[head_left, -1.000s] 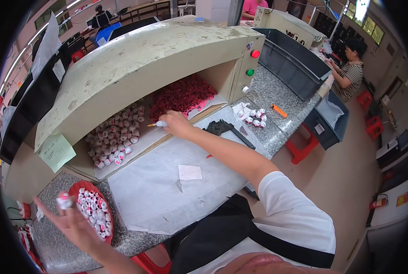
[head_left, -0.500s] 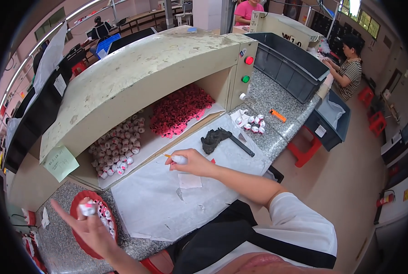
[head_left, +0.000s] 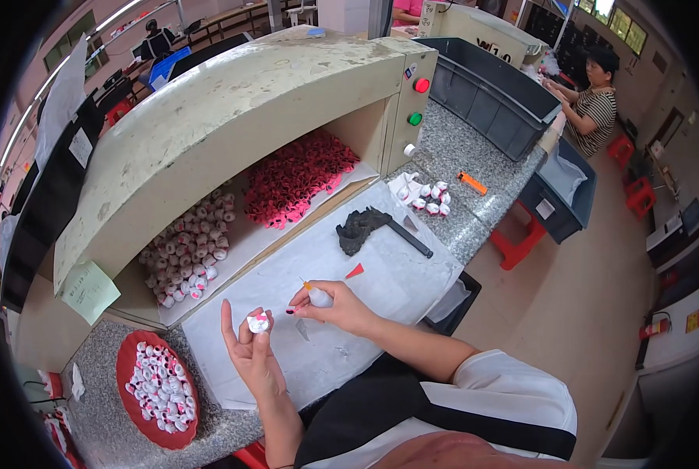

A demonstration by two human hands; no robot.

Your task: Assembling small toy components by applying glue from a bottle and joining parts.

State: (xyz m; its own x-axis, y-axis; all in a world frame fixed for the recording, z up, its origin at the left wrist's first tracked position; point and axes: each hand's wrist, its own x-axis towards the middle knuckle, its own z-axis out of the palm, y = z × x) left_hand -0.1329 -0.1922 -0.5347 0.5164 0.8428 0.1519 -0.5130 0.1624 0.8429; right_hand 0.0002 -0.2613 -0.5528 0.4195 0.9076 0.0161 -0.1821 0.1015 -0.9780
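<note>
Over the white paper sheet [head_left: 240,356], my left hand [head_left: 257,363] pinches a small white rounded piece with pink markings [head_left: 258,321]; its index finger points up. To its right, my right hand [head_left: 337,309] is closed around a small white squeeze bottle [head_left: 320,298] with a thin yellowish tip. A tiny pink-and-black piece [head_left: 291,310] shows at the fingertips of that same hand. A red scalloped bowl [head_left: 123,367] full of similar white-and-pink pieces [head_left: 162,391] stands left of my left hand. Beyond my right hand lie a crumpled black lump [head_left: 357,230] and a dark flat bar [head_left: 409,238].
A beige arched housing [head_left: 232,102] stands behind the sheet, holding white pieces [head_left: 189,242] and a pink heap [head_left: 298,176]. An orange lighter [head_left: 472,183] and several white-and-pink pieces [head_left: 435,199] lie rightward. Dark bins [head_left: 490,102] stand farther right, near a co-worker [head_left: 595,105].
My left hand has moved right from above the red bowl to the sheet, carrying the white piece. My right hand has come down slightly toward it. The view has shifted a little.
</note>
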